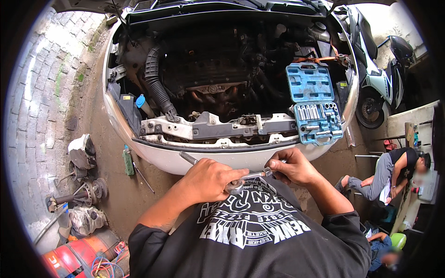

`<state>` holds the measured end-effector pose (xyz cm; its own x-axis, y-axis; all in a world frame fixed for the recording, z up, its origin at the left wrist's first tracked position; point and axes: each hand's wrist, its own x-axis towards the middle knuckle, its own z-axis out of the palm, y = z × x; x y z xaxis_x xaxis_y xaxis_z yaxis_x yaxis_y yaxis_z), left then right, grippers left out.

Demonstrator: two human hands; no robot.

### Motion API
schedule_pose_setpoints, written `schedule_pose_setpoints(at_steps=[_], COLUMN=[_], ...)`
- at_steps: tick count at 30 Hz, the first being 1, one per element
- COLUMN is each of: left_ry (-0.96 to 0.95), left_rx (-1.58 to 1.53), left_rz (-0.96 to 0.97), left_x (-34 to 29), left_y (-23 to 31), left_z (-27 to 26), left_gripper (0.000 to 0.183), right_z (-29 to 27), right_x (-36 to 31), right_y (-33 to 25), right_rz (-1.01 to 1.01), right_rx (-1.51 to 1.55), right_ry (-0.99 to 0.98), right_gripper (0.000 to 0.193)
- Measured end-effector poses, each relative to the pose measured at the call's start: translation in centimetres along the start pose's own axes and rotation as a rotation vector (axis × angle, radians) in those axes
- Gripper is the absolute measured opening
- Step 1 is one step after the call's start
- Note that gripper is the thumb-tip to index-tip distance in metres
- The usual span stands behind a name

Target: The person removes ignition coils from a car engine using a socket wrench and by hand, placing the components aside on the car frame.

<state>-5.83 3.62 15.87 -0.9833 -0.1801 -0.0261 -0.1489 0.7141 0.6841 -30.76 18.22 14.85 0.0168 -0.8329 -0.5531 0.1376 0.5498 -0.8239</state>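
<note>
In front of my chest, my left hand (208, 178) is closed around a ratchet wrench (188, 158). Its handle sticks out past the knuckles and its round head shows below the fingers. A short metal extension bar (255, 175) runs across from that side to my right hand (295, 167), whose thumb and fingers pinch its far end. Whether the bar is seated in the ratchet I cannot tell. Beyond my right hand, an opened blue socket set case (309, 88) rests on the car's front edge, with sockets and drive pieces in its lower half.
A white car's open engine bay (208, 65) lies ahead, behind its front crossmember (222, 129). Green bottle (128, 161) and car parts (88, 192) are on the ground at left, near a red barrel (69, 257). At right are a motorcycle (378, 83) and two people.
</note>
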Motion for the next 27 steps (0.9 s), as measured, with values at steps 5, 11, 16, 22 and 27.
schedule_pose_setpoints(at_steps=[5, 11, 16, 22, 27], left_ry=[-0.058, -0.083, -0.120, -0.006, -0.084], left_rx=[0.045, -0.045, 0.077, 0.210, 0.145], left_rz=[0.006, 0.053, 0.022, 0.026, -0.036], left_x=[0.1, -0.7, -2.4, -3.6, -2.0], left_y=[0.2, -0.3, -0.1, -1.2, -2.1], left_z=[-0.5, -1.2, -1.7, -0.1, 1.0], left_gripper=[0.052, 0.057, 0.060, 0.061, 0.050], right_z=[0.3, 1.5, 3.5, 5.7, 3.2], right_x=[-1.5, -0.7, -0.2, 2.3, 4.5], right_y=[-0.1, -0.5, -0.5, -0.1, -1.4], right_rz=[0.019, -0.088, -0.048, -0.233, -0.455], right_rx=[-0.033, -0.103, 0.013, -0.286, -0.739], right_ry=[-0.101, -0.140, -0.118, -0.015, -0.316], right_gripper=[0.034, 0.032, 0.029, 0.030, 0.030])
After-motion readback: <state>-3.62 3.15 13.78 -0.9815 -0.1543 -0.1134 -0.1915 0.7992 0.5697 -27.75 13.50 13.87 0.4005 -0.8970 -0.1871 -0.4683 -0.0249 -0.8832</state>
